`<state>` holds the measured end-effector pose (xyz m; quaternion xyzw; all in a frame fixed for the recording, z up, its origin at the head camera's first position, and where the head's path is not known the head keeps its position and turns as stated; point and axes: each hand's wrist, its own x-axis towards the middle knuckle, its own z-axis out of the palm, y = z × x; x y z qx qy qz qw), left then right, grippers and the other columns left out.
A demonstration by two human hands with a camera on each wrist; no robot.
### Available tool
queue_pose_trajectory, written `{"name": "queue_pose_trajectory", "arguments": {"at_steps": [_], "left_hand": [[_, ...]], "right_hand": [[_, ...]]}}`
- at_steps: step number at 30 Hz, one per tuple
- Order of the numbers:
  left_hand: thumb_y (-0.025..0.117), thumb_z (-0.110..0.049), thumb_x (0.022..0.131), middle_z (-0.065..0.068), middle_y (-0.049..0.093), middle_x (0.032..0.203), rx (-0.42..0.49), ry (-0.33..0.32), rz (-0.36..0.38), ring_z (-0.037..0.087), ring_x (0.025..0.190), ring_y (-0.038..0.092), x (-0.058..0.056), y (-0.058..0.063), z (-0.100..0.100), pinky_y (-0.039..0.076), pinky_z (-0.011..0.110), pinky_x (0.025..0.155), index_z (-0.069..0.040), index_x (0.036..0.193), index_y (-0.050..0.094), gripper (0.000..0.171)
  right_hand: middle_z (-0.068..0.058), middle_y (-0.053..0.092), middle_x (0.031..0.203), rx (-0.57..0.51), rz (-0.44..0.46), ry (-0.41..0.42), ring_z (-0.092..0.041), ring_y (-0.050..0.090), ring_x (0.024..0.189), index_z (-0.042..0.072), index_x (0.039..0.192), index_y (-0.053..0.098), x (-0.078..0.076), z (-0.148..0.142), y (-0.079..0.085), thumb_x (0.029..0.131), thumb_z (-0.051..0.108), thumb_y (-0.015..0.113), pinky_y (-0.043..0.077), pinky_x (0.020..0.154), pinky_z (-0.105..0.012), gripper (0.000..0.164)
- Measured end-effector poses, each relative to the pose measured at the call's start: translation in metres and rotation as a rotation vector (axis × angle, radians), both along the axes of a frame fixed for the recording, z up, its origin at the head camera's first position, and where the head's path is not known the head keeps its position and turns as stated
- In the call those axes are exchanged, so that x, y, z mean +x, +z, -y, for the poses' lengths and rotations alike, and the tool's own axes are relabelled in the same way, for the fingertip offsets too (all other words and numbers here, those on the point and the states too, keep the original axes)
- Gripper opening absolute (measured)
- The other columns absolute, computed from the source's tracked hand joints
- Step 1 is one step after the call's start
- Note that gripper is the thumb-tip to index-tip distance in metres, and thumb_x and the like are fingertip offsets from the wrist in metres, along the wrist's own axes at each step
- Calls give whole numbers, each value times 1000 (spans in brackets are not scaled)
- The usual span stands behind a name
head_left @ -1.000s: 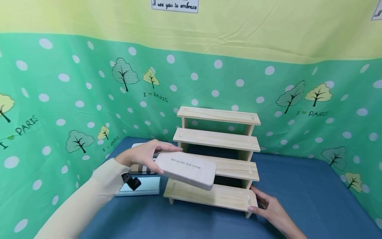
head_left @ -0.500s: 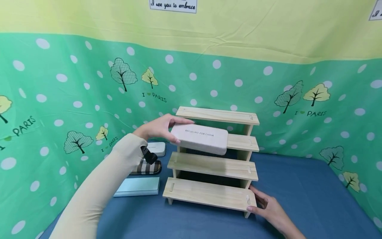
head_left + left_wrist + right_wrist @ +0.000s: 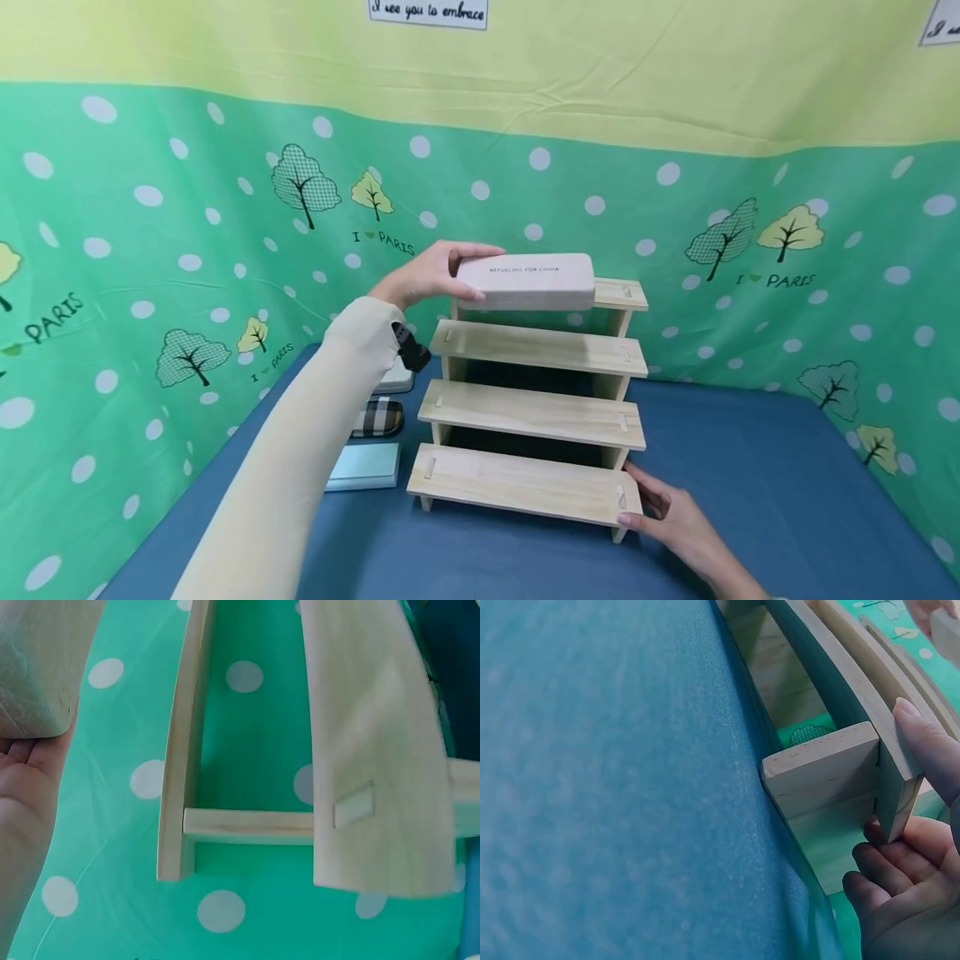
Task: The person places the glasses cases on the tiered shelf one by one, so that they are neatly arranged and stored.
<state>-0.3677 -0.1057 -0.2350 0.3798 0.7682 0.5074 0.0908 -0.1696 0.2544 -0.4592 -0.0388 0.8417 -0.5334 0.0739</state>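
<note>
Pinching the box [image 3: 527, 282] by one end in the left hand [image 3: 438, 273] at the top shelf [image 3: 621, 293], gripping the bottom shelf [image 3: 525, 485] with the right hand [image 3: 681, 523], apparently mid-placing, probably needing to settle level, then release

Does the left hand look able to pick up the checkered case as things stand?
Probably not: the left hand grips the pale box, so it looks occupied, though nothing visible lies on the checkered case.

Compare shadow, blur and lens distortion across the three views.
Head view: mostly sharp, with a soft shadow on the blue cloth; left wrist view: hazy, with edges of the wooden stand bowing; right wrist view: blue cloth blurred, wooden stand curving, right hand partly shaded.
</note>
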Motion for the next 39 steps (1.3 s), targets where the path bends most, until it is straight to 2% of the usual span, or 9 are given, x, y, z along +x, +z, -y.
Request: {"name": "queue_pose_trajectory", "arguments": {"at_steps": [8,16,22,30,39], "left_hand": [[74,-11,73,8,52,133,-25,48,-15,22,106,49,-22,-6,-22,42,34,87,-11,137,50,69],[74,-10,73,8,53,131,-78,111,9,22,105,48,-36,-9,-31,42,33,85,-13,136,52,67],[72,-9,74,8,53,129,-67,99,45,22,105,48,-43,-11,-34,42,33,85,-13,136,52,66],[68,-8,75,9,52,131,-39,63,73,21,105,48,-53,-15,-41,43,32,85,-11,137,50,66],[66,-7,76,11,49,131,-20,50,171,24,107,47,-56,-16,-44,46,34,84,-10,139,48,65]], "right_hand": [[-28,36,143,11,-21,16,-39,39,130,-6,141,35,-2,-3,3,85,20,70,41,98,-41,71],[-26,38,143,6,-10,12,-38,39,129,-5,141,37,-1,-4,1,84,21,71,43,96,-33,71],[-24,39,142,13,-3,-11,-36,40,129,-4,141,38,1,-5,1,84,22,71,43,94,-28,70],[-25,41,141,15,-36,6,-38,45,125,-4,140,40,0,-3,1,83,19,72,43,88,-19,69],[-22,43,140,34,-38,1,-35,47,124,-2,140,40,-1,-3,-1,82,21,73,44,91,-23,70]]}}
